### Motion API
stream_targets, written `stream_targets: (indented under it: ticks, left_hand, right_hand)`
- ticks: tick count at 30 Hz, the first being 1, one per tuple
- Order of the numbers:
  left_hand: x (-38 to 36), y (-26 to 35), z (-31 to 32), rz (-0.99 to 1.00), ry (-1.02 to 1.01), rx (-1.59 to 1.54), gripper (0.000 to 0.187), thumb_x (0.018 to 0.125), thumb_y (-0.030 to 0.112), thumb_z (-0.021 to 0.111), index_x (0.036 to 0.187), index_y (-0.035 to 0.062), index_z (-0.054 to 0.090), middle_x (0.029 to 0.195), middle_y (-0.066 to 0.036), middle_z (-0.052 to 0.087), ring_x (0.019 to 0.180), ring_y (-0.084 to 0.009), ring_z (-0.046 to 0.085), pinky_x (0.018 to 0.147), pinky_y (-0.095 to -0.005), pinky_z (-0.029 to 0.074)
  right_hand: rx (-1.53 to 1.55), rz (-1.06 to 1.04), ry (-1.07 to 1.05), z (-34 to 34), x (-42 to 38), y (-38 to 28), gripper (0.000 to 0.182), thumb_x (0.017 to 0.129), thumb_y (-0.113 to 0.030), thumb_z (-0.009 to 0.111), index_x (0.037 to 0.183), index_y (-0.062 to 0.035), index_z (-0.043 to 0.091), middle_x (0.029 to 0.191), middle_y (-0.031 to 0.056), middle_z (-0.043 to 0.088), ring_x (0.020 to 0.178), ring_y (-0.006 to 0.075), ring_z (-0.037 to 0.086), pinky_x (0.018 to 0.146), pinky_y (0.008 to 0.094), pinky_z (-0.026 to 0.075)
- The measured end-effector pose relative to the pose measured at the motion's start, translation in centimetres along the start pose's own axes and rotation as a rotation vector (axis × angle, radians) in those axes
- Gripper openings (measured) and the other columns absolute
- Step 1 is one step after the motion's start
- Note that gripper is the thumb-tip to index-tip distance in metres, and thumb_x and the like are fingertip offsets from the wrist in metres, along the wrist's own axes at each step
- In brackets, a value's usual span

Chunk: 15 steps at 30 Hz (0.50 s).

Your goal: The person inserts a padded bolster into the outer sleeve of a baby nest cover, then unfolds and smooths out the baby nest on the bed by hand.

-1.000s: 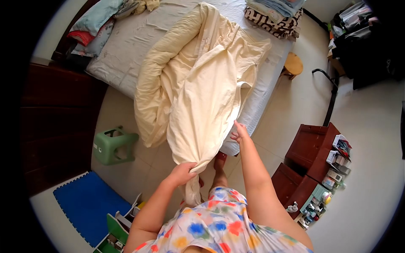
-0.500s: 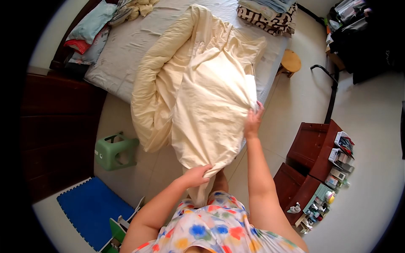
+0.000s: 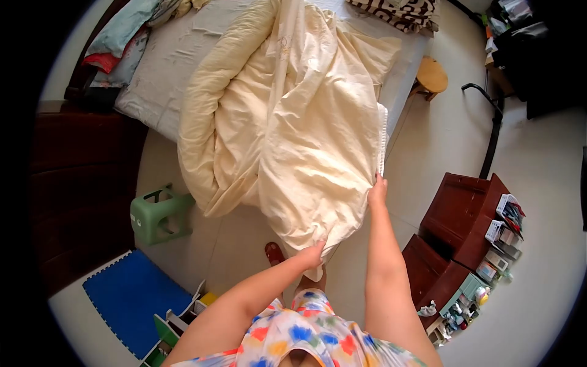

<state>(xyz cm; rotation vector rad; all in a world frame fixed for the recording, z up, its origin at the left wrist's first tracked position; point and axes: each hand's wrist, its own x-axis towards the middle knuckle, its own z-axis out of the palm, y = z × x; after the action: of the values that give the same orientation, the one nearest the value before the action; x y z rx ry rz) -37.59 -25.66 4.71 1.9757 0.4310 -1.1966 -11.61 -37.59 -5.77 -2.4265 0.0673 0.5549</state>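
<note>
A cream duvet cover [image 3: 324, 140] hangs off the near edge of the bed toward me, wrinkled and partly spread. Along its left side runs a thick, puffy roll of cream quilt [image 3: 199, 116]. My left hand [image 3: 313, 254] is closed on the cover's lower corner, just in front of my legs. Farther out on the right, my right hand [image 3: 378, 191] grips the cover's side edge, where a white strip [image 3: 382, 137] shows. The fingertips of the right hand are partly hidden by the fabric.
The bed [image 3: 162, 92] carries pillows [image 3: 125, 37] at left and folded bedding [image 3: 403, 13] at the far right. A green stool [image 3: 160, 214] stands left, a round wooden stool [image 3: 430, 78] right. A dark red cabinet [image 3: 455, 214] with small items is right; a blue mat [image 3: 134, 300] lies lower left.
Both hands have shifted slightly right, the right one also lower along the edge. The cover is spread wider on the right, and a red slipper now shows below it.
</note>
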Motion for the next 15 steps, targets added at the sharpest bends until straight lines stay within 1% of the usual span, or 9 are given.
stream_targets:
  ticks: [1,4,5,7,11,13,15]
  left_hand:
    - [0.0,-0.3,0.1,0.015,-0.007,0.005,0.063,0.081,0.016,0.062,0.138,0.0124,0.034,0.108,-0.019,0.064,0.102,-0.035,0.06,0.086,-0.0407,0.048]
    - [-0.6,-1.8,-1.1,0.07,-0.005,-0.321,0.062,0.083,0.013,0.06,0.14,0.0117,0.035,0.11,-0.017,0.065,0.103,-0.0321,0.061,0.088,-0.0376,0.048]
    - [-1.0,-2.0,-1.7,0.043,0.014,-0.363,0.054,0.083,0.01,0.059,0.135,0.0098,0.042,0.109,-0.013,0.066,0.099,-0.027,0.063,0.086,-0.0352,0.048]
    - [-1.8,-3.4,-3.2,0.074,0.076,-0.487,0.049,0.084,0.006,0.058,0.131,0.0093,0.045,0.106,-0.011,0.067,0.097,-0.0229,0.063,0.084,-0.0335,0.049]
    - [-4.8,-6.6,-7.8,0.104,0.238,-0.75,0.04,0.085,-0.001,0.055,0.124,0.007,0.05,0.101,-0.007,0.067,0.093,-0.0161,0.062,0.082,-0.0302,0.05]
    - [-7.0,-8.3,-10.6,0.129,0.326,-0.815,0.039,0.085,-0.003,0.053,0.123,0.0065,0.05,0.101,-0.008,0.066,0.093,-0.0158,0.062,0.082,-0.0299,0.05]
    - [-9.4,-10.2,-13.1,0.151,0.399,-0.887,0.039,0.085,-0.005,0.051,0.122,0.0058,0.05,0.102,-0.008,0.066,0.092,-0.0158,0.062,0.082,-0.0297,0.05]
  right_hand:
    - [-0.062,-0.012,-0.02,0.2,0.2,-0.1,0.061,0.077,0.01,0.046,0.135,-0.0124,0.046,0.118,0.0182,0.047,0.109,0.0355,0.052,0.095,0.0401,0.043]
    - [-0.134,0.083,-0.124,-0.1,0.4,-0.9,0.065,0.077,0.011,0.046,0.138,-0.0122,0.04,0.121,0.0181,0.046,0.111,0.0357,0.051,0.095,0.0402,0.043]
    - [-0.165,0.057,-0.085,-0.4,0.0,-1.4,0.066,0.077,0.011,0.046,0.138,-0.0119,0.039,0.122,0.0182,0.046,0.112,0.0356,0.051,0.096,0.0403,0.043]
    - [-0.229,-0.004,-0.003,-0.4,-1.4,-2.1,0.067,0.078,0.012,0.045,0.14,-0.0113,0.036,0.124,0.0184,0.045,0.114,0.0355,0.05,0.096,0.0404,0.042]
    - [-0.149,-0.195,-0.033,-1.8,-6.2,-5.7,0.07,0.075,0.015,0.043,0.14,-0.0102,0.035,0.125,0.0193,0.044,0.113,0.0363,0.049,0.096,0.0409,0.042]
    - [-0.116,-0.315,-0.046,-1.9,-8.7,-7.0,0.072,0.074,0.016,0.042,0.14,-0.0101,0.035,0.124,0.0192,0.045,0.111,0.037,0.049,0.096,0.0411,0.042]
    - [-0.073,-0.296,-0.138,-1.7,-11.1,-8.7,0.074,0.072,0.016,0.042,0.14,-0.0108,0.036,0.126,0.0184,0.044,0.106,0.0325,0.052,0.091,0.0371,0.045]
